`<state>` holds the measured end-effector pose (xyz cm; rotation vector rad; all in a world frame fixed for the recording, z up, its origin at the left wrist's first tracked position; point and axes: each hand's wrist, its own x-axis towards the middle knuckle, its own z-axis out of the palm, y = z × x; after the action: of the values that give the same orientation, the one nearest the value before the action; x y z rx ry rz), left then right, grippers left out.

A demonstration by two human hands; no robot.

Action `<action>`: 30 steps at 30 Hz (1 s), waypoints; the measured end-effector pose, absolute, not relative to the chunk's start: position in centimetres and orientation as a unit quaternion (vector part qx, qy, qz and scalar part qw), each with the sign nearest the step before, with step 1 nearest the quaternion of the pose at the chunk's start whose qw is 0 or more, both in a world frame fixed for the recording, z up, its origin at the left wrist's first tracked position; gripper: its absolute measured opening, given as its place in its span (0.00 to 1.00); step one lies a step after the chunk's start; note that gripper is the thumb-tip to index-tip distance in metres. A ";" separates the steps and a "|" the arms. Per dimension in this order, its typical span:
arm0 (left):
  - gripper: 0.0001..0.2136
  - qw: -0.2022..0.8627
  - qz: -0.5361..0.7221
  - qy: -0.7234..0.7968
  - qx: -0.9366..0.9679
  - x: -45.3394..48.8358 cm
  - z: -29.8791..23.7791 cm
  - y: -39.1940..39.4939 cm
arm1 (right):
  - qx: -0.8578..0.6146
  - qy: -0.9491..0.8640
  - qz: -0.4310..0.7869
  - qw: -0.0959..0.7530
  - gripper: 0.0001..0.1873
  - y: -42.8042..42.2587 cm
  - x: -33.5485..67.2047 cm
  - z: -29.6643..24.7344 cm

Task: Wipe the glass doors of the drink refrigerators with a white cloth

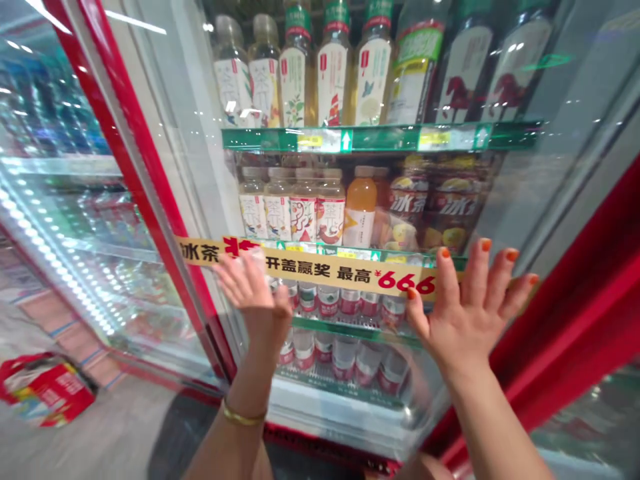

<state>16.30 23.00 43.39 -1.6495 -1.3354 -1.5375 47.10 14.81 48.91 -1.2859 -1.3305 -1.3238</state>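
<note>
a flat yellow banner strip with black and red lettering (320, 269) lies straight beyond the fingers of both hands, across a clear glass door (195, 133); its long axis runs sideways from behind the left fingers, dipping a little toward the right ones. the bare left hand with the gold bangle (263, 310) is nearer its left end, and the bare right hand with orange nails (463, 327) nearer its right end. the right fingers are spread wide, palm toward the glass, with hold of nothing; the left ones are stretched out and a little apart, blurred, and whether they have hold of the pale patch at their tips i cannot tell. nor can i tell whether either hand touches the glass. there are two hands, one banner, and one bangle. beyond and above the fingers, the top shelf shows eight tall labelled plastic bottles (333, 80) in its front row. on the next shelf down, just above the fingers' level, stand four short clear bottles with white or red-and-white labels (304, 210), one orange-filled bottle (361, 207) in front, and two dark packs with white characters (453, 207). below the fingers, about six small clear bottles with pink bands (345, 357) show on the lowest shelf.
</note>
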 end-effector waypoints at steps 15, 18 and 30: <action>0.47 0.345 -0.497 -0.373 -0.704 18.2 45.3 22.4 | -0.509 -0.532 -0.512 0.443 0.40 14.9 47.0 48.7; 0.43 0.376 -0.487 -0.356 -0.703 15.5 44.7 22.8 | -0.512 -0.524 -0.514 0.447 0.40 15.1 46.8 48.7; 0.44 0.345 -0.496 -0.401 -0.688 13.6 45.9 24.1 | -0.510 -0.544 -0.489 0.452 0.42 14.6 47.2 48.6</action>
<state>13.56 24.11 45.92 -1.7866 -1.0408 -1.2881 47.23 14.62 48.62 -1.2606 -1.3434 -1.2090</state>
